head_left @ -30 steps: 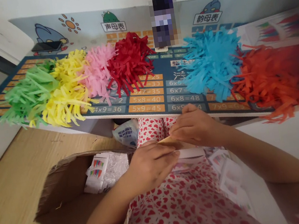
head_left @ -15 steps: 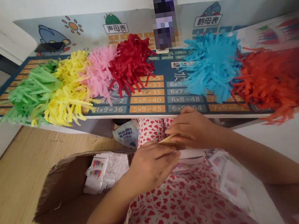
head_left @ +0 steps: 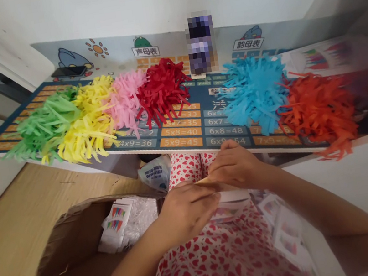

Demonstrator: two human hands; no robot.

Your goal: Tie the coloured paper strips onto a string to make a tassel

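Over my lap, my left hand (head_left: 190,211) and my right hand (head_left: 235,167) both grip a thin tan-yellow folded piece (head_left: 206,181), close below the table's front edge. Fingers cover most of it, so its exact kind does not show. My left fingers lie bent over its near side, while the right ones pinch its far end. Under the hands, a pale packet with a coloured print (head_left: 229,210) rests on my heart-patterned clothing. On the table are fringed paper tassels: green (head_left: 51,118), yellow (head_left: 88,134), pink (head_left: 126,100), dark red (head_left: 165,92), blue (head_left: 258,92) and orange (head_left: 321,108).
A printed mat covers the table (head_left: 184,137). A phone (head_left: 68,71) lies at its back left. On the floor at left, an open cardboard box (head_left: 61,267) holds printed cards (head_left: 116,224) and clear plastic packets (head_left: 144,218). More printed cards (head_left: 287,228) lie right of my lap.
The view has tilted a little, so the table and tassels appear lower. Both hands stay together on the tan-yellow piece, with only a slight shift of the fingers.
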